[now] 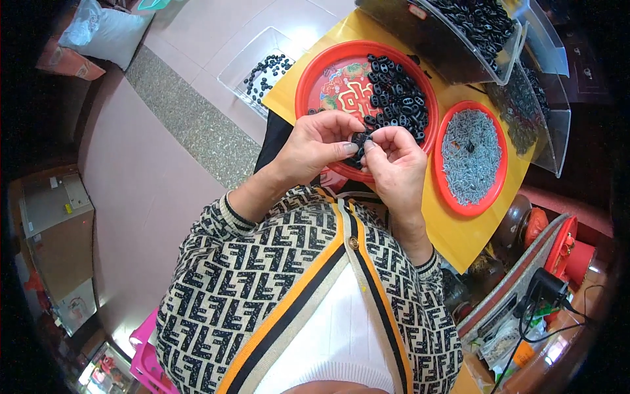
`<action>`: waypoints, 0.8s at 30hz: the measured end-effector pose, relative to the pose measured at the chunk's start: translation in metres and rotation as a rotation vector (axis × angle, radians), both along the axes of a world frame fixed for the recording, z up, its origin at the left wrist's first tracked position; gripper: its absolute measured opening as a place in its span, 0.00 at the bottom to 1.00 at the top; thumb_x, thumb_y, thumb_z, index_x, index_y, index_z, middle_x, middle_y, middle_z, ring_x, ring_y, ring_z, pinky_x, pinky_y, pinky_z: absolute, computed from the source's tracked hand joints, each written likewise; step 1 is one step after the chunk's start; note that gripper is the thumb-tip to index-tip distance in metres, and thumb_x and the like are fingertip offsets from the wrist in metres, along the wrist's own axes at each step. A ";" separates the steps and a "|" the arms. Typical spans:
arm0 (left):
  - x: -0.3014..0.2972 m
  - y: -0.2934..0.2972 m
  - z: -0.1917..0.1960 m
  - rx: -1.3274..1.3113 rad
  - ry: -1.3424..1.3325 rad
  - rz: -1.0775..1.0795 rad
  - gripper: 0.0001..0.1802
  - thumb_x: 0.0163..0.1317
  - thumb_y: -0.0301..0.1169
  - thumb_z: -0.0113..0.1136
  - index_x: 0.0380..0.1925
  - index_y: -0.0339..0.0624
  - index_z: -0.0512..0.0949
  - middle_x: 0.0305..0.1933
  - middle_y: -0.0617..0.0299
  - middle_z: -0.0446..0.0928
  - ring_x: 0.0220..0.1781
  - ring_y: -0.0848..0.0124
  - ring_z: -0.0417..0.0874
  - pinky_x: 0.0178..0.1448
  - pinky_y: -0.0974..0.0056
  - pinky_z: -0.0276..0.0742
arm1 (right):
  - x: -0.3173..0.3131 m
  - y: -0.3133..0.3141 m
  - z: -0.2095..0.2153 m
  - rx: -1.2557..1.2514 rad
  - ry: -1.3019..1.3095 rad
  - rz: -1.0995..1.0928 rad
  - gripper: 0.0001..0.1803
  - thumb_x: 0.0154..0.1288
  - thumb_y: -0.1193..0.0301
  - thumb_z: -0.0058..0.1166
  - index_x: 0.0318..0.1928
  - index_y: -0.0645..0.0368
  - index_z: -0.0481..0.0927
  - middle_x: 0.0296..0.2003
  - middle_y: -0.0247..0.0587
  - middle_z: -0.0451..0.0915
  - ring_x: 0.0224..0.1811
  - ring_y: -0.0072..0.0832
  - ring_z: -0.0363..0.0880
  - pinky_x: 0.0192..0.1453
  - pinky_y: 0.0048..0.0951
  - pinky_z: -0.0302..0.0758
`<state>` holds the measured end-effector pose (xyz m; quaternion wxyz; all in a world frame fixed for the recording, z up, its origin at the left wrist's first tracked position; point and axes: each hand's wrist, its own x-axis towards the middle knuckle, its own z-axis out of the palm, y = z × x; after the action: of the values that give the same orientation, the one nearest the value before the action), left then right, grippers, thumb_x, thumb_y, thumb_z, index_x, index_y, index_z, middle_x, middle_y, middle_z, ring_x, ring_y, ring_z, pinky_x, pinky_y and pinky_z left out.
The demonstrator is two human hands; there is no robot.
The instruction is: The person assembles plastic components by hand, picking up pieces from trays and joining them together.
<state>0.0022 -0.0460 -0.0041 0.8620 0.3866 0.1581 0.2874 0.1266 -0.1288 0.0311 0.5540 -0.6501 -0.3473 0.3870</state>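
Note:
Over the near edge of a round red tray, my left hand and my right hand meet fingertip to fingertip. Both are closed in a pinch on a small black plastic piece, mostly covered by the fingers. Many black pieces with two holes are heaped on the tray's right half, just beyond my hands. To the right, a smaller oval red tray holds a pile of small silvery metal parts, with one dark bit lying on top.
Both trays rest on a yellow board. Clear bins of black parts stand at the far right. Beyond the board's left edge, a clear box holds scattered black pieces. A pink plastic stool is at lower left; a black plug with cables lies lower right.

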 end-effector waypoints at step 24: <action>-0.002 -0.001 -0.006 0.066 0.072 -0.008 0.14 0.53 0.18 0.55 0.42 0.31 0.71 0.38 0.58 0.76 0.39 0.72 0.78 0.46 0.69 0.75 | 0.026 0.005 -0.013 -0.019 0.593 0.192 0.05 0.55 0.79 0.54 0.34 0.63 0.73 0.23 0.34 0.76 0.21 0.16 0.74 0.24 0.13 0.73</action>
<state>0.0007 -0.0474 -0.0104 0.8436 0.4255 0.1780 0.2749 0.1523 -0.1234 0.0178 0.5860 -0.4780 -0.2269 0.6136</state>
